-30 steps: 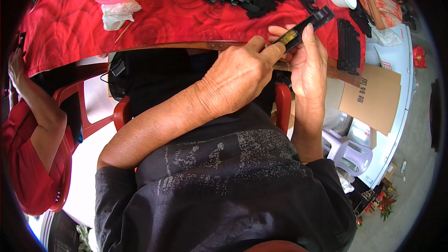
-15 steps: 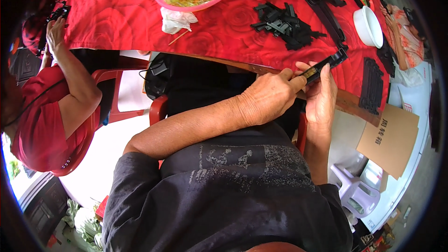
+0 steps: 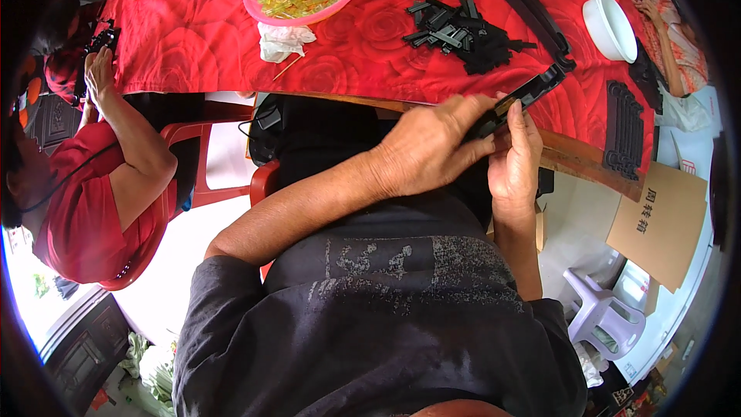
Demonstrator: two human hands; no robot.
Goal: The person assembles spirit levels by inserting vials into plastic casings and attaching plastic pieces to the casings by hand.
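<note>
Overhead, red rose-patterned tablecloth (image 3: 201,38); perhaps tiled floor.

Both hands, left hand (image 3: 432,150) and right hand (image 3: 515,156), grip a black strip (image 3: 525,96); red tablecloth (image 3: 363,38) beyond

My left hand (image 3: 432,150) covers most of the black strip (image 3: 525,96); can't tell the grip underneath.
</note>
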